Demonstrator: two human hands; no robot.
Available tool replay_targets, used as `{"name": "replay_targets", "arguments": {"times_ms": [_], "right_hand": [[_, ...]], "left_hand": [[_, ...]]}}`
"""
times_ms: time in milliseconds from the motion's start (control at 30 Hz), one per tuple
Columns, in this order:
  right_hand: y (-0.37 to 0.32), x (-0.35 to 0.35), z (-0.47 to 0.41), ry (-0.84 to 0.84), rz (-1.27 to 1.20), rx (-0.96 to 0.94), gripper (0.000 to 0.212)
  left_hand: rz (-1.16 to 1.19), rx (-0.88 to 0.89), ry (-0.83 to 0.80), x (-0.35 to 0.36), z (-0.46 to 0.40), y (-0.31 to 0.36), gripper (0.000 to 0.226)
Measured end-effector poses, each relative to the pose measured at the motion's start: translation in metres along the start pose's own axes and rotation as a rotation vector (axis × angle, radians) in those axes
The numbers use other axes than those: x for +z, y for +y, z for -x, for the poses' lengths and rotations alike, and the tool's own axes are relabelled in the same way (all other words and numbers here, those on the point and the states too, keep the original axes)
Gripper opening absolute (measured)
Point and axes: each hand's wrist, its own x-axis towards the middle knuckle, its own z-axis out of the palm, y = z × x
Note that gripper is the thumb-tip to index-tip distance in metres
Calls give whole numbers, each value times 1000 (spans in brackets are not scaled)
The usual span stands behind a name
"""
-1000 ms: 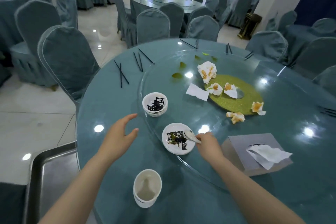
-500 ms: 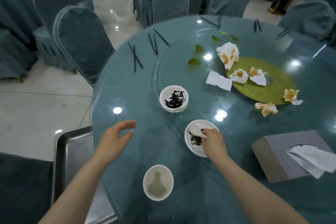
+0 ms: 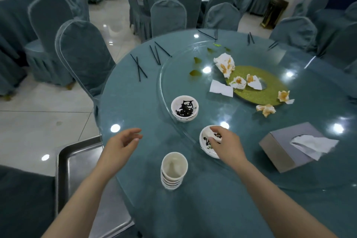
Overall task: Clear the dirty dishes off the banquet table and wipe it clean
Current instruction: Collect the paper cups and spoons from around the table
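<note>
My right hand lies over a dirty white plate near the rim of the glass turntable, its fingers curled round a white spoon in the plate. A stack of white bowls smeared with dark sauce stands just beyond. A stack of white cups stands on the round teal table in front of me. Over the table's near left edge hovers my left hand, fingers relaxed and holding nothing. Stained crumpled napkins lie around a green mat.
A metal cart tray sits below the table's left edge. A grey tissue box stands to the right of my right hand. Black chopsticks lie in pairs along the far rim. Covered chairs surround the table.
My right hand moved from holding the spoon's handle at the plate's edge to lying over the plate with the spoon in it. My left hand hardly moved. The view shifted.
</note>
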Motion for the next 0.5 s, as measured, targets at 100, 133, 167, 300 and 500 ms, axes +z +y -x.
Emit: {"name": "replay_targets", "arguments": {"times_ms": [100, 133, 167, 300, 500], "right_hand": [[-30, -12, 13, 32, -61, -42, 33], [-42, -15, 17, 36, -81, -70, 33], [-54, -17, 20, 35, -111, -99, 33], [-102, -13, 33, -19, -273, -204, 31], [-171, 22, 53, -245, -411, -376, 35]], "left_hand": [[42, 13, -1, -16, 14, -2, 30], [64, 22, -2, -23, 20, -2, 32], [84, 30, -4, -29, 25, 0, 34], [109, 50, 9, -52, 49, 11, 37], [57, 53, 192, -112, 104, 18, 41]]}}
